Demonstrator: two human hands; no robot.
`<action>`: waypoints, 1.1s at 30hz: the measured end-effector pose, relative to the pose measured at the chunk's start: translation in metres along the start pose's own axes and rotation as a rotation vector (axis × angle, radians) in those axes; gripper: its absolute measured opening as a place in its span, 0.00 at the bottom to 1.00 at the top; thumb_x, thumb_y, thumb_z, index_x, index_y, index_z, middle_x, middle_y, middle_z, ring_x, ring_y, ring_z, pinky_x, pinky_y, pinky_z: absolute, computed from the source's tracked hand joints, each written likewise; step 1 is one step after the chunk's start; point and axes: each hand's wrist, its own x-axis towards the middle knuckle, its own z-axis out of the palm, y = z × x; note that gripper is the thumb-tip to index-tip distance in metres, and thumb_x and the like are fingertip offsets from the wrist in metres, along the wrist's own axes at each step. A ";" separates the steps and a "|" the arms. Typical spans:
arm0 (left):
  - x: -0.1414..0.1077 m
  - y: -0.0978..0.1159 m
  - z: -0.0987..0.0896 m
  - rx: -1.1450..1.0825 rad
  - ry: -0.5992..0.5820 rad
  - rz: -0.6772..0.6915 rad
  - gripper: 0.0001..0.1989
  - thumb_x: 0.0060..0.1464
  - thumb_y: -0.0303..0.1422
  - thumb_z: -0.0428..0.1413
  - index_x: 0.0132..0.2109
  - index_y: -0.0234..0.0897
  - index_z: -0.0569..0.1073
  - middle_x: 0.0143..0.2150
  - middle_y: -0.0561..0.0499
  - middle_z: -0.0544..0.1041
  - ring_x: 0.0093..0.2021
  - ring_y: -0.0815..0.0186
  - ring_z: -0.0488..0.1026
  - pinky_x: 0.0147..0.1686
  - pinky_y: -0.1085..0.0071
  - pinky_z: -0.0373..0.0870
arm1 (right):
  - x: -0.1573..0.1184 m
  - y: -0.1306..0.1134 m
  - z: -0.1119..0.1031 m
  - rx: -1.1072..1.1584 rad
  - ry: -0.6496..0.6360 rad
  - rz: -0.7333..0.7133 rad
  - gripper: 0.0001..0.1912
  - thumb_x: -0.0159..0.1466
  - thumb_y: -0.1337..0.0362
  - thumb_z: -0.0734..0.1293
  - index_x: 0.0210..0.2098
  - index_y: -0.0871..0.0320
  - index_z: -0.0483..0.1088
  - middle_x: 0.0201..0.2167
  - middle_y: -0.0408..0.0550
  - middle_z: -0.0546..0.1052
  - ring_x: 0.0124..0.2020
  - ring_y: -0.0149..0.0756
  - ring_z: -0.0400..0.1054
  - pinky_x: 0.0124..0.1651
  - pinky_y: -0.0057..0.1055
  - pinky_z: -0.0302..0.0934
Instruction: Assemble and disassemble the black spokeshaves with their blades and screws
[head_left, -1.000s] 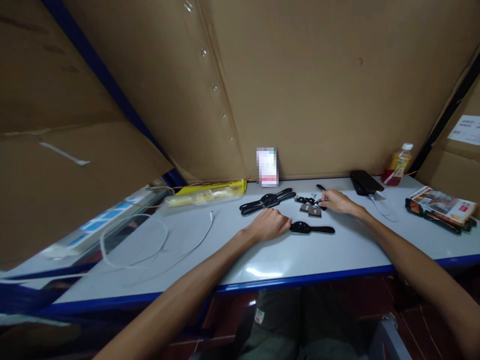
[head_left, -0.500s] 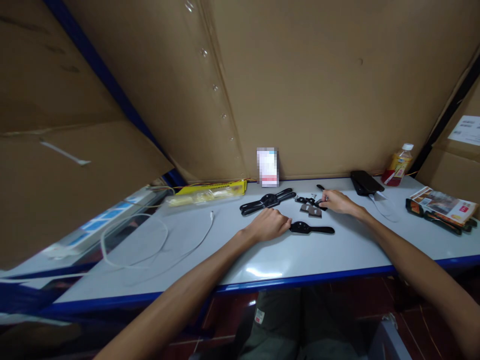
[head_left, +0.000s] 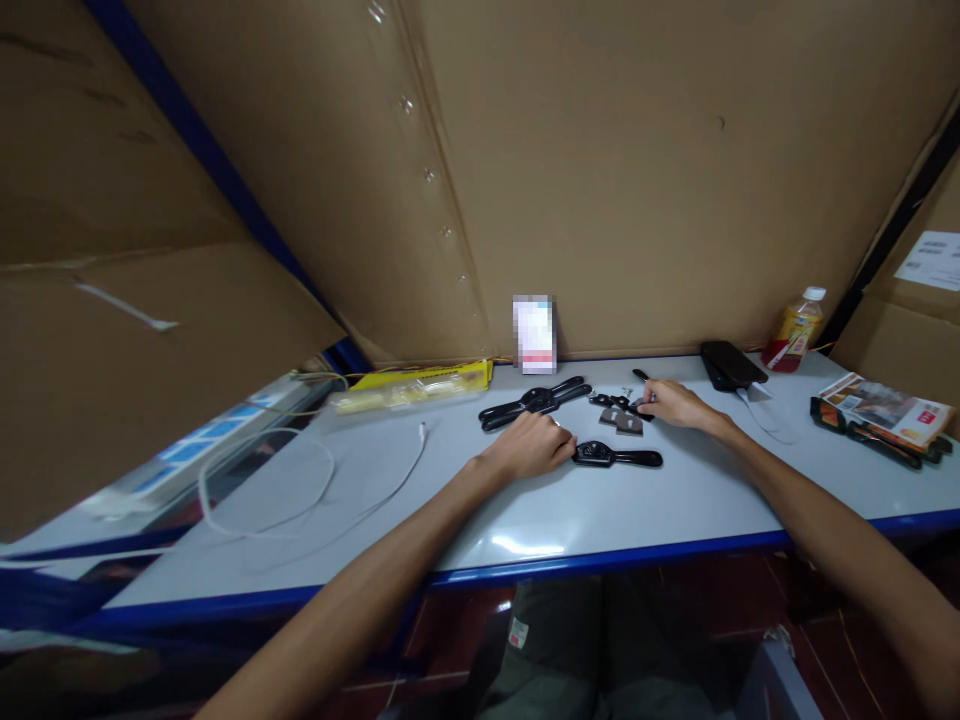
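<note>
Cardboard walls [head_left: 600, 180], blue-edged grey table [head_left: 675, 510] (glare [head_left: 521, 545] near front), reddish tiled floor [head_left: 450, 630]

pale table [head_left: 675, 510], blue edge [head_left: 600, 562] | black tools [head_left: 535, 402] | grey plates [head_left: 628, 426] | white cable [head_left: 422, 431] | black device [head_left: 735, 365] | bottle [head_left: 796, 332]

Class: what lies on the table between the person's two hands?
In the head view, grey flat plates lie between the left hand and right hand, with small black parts just behind them.
</note>
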 end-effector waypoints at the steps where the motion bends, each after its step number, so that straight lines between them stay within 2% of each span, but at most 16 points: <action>1: 0.000 -0.001 0.001 0.002 0.002 0.000 0.24 0.69 0.36 0.44 0.30 0.35 0.79 0.29 0.41 0.80 0.28 0.61 0.74 0.31 0.65 0.55 | 0.000 0.000 0.000 0.000 0.001 0.001 0.07 0.67 0.61 0.69 0.41 0.56 0.76 0.41 0.52 0.81 0.41 0.42 0.73 0.35 0.31 0.53; 12: -0.001 -0.001 -0.002 -0.042 0.023 0.021 0.23 0.67 0.35 0.46 0.27 0.35 0.77 0.28 0.42 0.79 0.26 0.62 0.73 0.30 0.64 0.53 | -0.003 -0.004 -0.005 -0.005 -0.004 0.007 0.06 0.67 0.61 0.69 0.41 0.55 0.76 0.42 0.52 0.81 0.43 0.43 0.73 0.35 0.31 0.52; 20: -0.002 -0.003 -0.006 0.051 -0.006 0.024 0.22 0.66 0.35 0.46 0.29 0.36 0.79 0.29 0.42 0.81 0.26 0.61 0.73 0.30 0.65 0.53 | -0.003 -0.004 -0.005 -0.004 -0.012 0.018 0.07 0.68 0.61 0.68 0.42 0.56 0.76 0.41 0.52 0.81 0.42 0.42 0.73 0.33 0.31 0.51; 33: -0.003 -0.003 -0.010 -0.007 0.007 0.024 0.20 0.64 0.34 0.47 0.29 0.35 0.78 0.29 0.42 0.80 0.27 0.62 0.72 0.30 0.65 0.55 | -0.004 -0.006 -0.006 -0.019 -0.013 0.028 0.06 0.68 0.61 0.68 0.42 0.55 0.76 0.43 0.52 0.82 0.44 0.43 0.74 0.34 0.30 0.51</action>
